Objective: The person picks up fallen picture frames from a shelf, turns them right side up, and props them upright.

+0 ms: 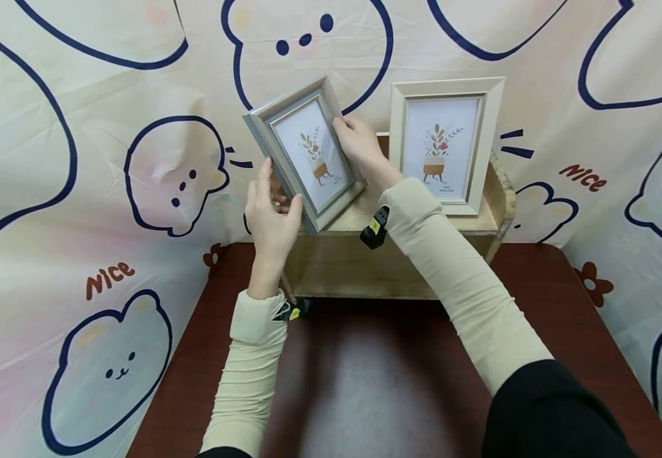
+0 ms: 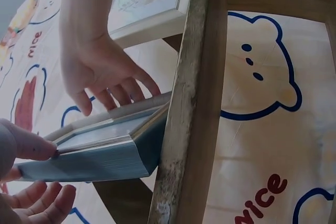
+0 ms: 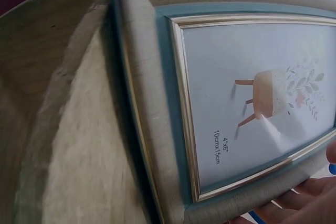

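Note:
A grey-blue picture frame [image 1: 310,156] with a potted-plant print stands tilted to the left, its lower corner at the wooden shelf [image 1: 359,216]. My left hand [image 1: 273,216] holds its left edge; the left wrist view shows the thumb [image 2: 31,142] on the front side and some fingers behind. At the opposite edge, my right hand [image 1: 362,143] grips the frame, with fingers [image 3: 302,200] reaching behind it in the right wrist view. A cream picture frame [image 1: 445,146] with a similar print stands upright on the shelf, just right of the right hand.
The small wooden shelf stands at the back of a dark red-brown table [image 1: 571,356]. Its raised side panel [image 1: 502,194] borders the cream frame. A cartoon-printed cloth [image 1: 136,267] hangs close behind and along both sides.

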{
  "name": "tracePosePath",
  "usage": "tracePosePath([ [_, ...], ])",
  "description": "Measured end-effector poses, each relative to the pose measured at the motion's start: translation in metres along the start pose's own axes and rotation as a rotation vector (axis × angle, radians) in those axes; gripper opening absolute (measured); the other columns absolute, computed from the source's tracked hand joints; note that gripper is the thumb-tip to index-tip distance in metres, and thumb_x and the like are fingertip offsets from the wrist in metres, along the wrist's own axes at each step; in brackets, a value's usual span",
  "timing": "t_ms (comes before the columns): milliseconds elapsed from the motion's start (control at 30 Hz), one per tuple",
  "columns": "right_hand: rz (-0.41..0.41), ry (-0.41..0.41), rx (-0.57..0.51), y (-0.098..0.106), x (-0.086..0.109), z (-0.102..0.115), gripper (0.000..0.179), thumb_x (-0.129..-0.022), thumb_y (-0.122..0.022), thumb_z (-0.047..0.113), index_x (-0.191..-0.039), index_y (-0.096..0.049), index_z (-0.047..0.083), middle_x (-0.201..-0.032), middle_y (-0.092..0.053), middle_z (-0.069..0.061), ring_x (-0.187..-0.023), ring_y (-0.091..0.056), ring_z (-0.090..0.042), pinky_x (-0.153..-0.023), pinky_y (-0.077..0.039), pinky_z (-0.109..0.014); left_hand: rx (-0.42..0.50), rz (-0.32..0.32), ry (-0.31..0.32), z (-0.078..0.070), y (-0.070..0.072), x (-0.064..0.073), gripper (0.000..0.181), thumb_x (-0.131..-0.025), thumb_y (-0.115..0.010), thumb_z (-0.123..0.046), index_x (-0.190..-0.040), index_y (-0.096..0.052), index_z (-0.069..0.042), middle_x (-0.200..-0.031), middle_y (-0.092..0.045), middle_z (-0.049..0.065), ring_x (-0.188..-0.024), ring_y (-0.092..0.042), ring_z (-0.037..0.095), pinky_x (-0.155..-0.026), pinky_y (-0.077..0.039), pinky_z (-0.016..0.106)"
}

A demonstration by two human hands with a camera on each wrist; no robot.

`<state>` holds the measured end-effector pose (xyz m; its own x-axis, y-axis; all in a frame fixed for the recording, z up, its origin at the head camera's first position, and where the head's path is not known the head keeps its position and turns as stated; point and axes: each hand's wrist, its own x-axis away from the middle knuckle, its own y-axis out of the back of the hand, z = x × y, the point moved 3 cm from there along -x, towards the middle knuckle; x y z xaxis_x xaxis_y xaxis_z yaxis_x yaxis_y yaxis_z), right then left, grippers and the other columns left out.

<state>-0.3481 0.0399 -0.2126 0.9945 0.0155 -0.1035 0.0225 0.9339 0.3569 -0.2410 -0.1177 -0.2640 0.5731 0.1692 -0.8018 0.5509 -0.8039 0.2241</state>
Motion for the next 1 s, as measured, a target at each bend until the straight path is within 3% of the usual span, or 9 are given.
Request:
tracePosePath([
  [233, -0.003, -0.022, 0.078, 0.003, 0.008, 0.000, 0.037, -0.097, -0.037, 0.034, -0.121, -0.053, 0.011, -0.122, -0.053, -0.004, -0.106, -0.047, -0.013, -0.088, -0.040, -0.026, -0.009, 0.036, 0.021, 0.008, 0.005, -0.005, 0.056, -0.077, -0.065, 0.001, -0.130, -0.045, 0.002, -0.088, -0.053, 0.021, -0.070, -0.059, 0.026, -0.060, -0.053, 0.029],
  [433, 0.008, -0.008, 0.171, 0.006, 0.019, -0.001, 0.046, -0.096, -0.038, 0.033, -0.137, -0.037, 0.012, -0.138, -0.041, -0.005, -0.124, -0.038, -0.015, -0.099, -0.033, -0.027, -0.026, 0.065, 0.017, 0.014, 0.009, -0.012, 0.052, -0.078, -0.062, 0.002, -0.128, -0.047, 0.003, -0.088, -0.054, 0.021, -0.074, -0.060, 0.027, -0.062, -0.054, 0.032],
  [567, 0.023, 0.046, 0.254, 0.009, 0.029, -0.003, 0.058, -0.094, -0.044, 0.033, -0.143, -0.025, 0.009, -0.143, -0.035, -0.009, -0.129, -0.032, -0.018, -0.103, -0.029, -0.028, -0.040, 0.083, 0.033, 0.017, 0.010, -0.019, 0.051, -0.079, -0.061, 0.003, -0.128, -0.048, 0.003, -0.089, -0.056, 0.022, -0.077, -0.061, 0.029, -0.063, -0.054, 0.035],
  [733, 0.030, 0.119, 0.358, 0.014, 0.041, -0.004, 0.065, -0.091, -0.049, 0.032, -0.143, -0.022, 0.004, -0.141, -0.036, -0.015, -0.128, -0.035, -0.024, -0.103, -0.031, -0.032, -0.048, 0.103, 0.064, 0.025, 0.009, -0.027, 0.049, -0.080, -0.059, 0.004, -0.127, -0.049, 0.002, -0.090, -0.057, 0.022, -0.079, -0.062, 0.029, -0.066, -0.053, 0.036],
  [1000, 0.001, 0.215, 0.368, 0.018, 0.059, -0.011, 0.066, -0.090, -0.051, 0.027, -0.142, -0.022, -0.001, -0.142, -0.033, -0.017, -0.129, -0.033, -0.026, -0.104, -0.030, -0.033, -0.034, 0.147, 0.081, 0.036, 0.007, -0.035, 0.046, -0.081, -0.057, 0.006, -0.126, -0.051, 0.001, -0.086, -0.058, 0.021, -0.080, -0.061, 0.026, -0.069, -0.053, 0.036],
])
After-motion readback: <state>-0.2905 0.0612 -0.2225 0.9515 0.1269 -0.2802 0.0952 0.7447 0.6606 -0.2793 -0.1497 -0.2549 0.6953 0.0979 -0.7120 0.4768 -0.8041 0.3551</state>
